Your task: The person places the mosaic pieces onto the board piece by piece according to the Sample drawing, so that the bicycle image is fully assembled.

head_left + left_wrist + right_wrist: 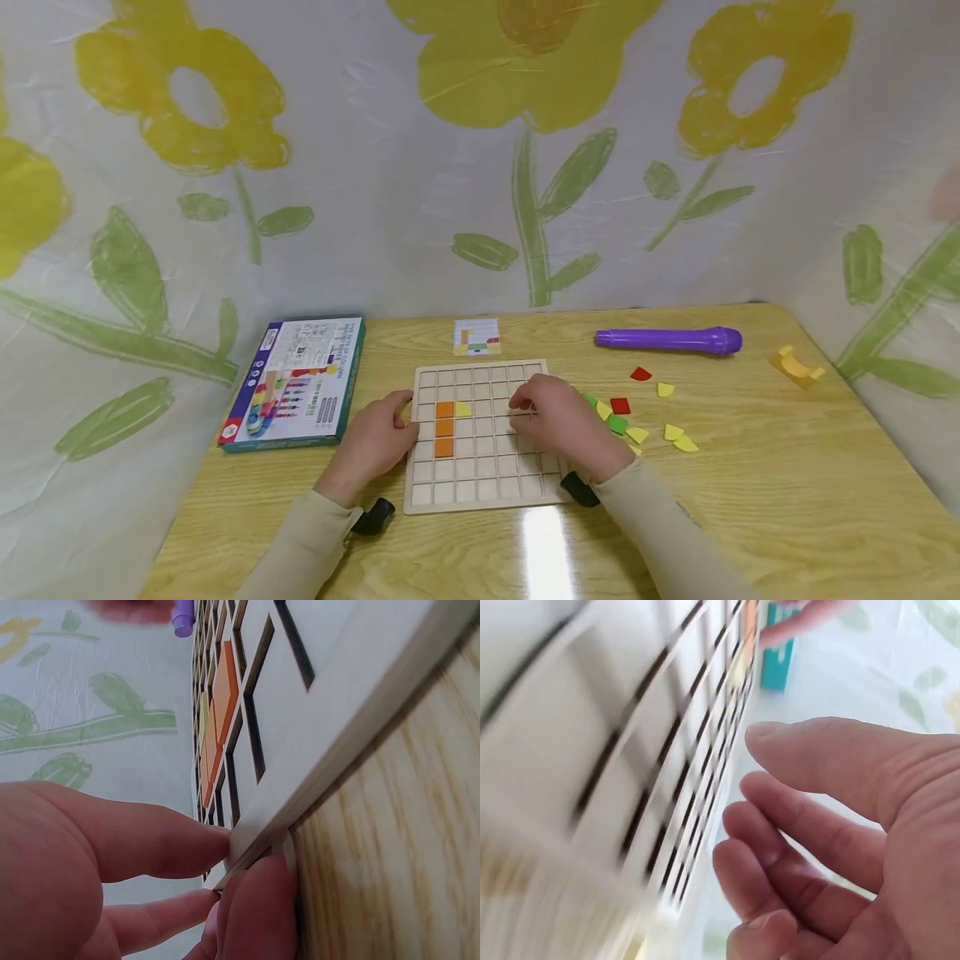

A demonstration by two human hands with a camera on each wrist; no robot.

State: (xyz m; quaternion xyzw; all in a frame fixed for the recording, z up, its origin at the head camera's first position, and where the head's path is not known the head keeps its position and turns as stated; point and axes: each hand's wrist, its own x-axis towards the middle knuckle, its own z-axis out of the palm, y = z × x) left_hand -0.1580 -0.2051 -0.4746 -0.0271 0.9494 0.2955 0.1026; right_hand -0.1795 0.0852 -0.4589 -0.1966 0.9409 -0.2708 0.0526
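Wooden grid board with coloured tiles, worked by two hands. The grid board (466, 490) lies flat at the middle of the table (795, 467). It bears four tiles: three orange squares (445, 427), in one column towards the left, and one yellow quarter-circle (463, 409), just right of the farthest square. The left hand (371, 446) is at the left rim, its grip pinching the edge of the board. The right hand (570, 425) is above the right part of the board; its fingers are loosely bent, the thumb stands apart from them, and no tile shows in the grip.

Progress, judged against the single pattern card (476, 337) beyond the far rim: the orange column appears laid and the yellow begun, while the card's green and red areas have no counterpart on the board. Most of the grid cells in view are bare.

Right of the board lie the loose tiles: two red tiles (620, 406), at least two green tiles (617, 424) and about six yellow tiles (686, 444); the hand may hide others. Farther out are one boxed set (300, 383) at left, one purple toy microphone (670, 340) at far right, and one yellow arched piece (797, 367) beyond it.
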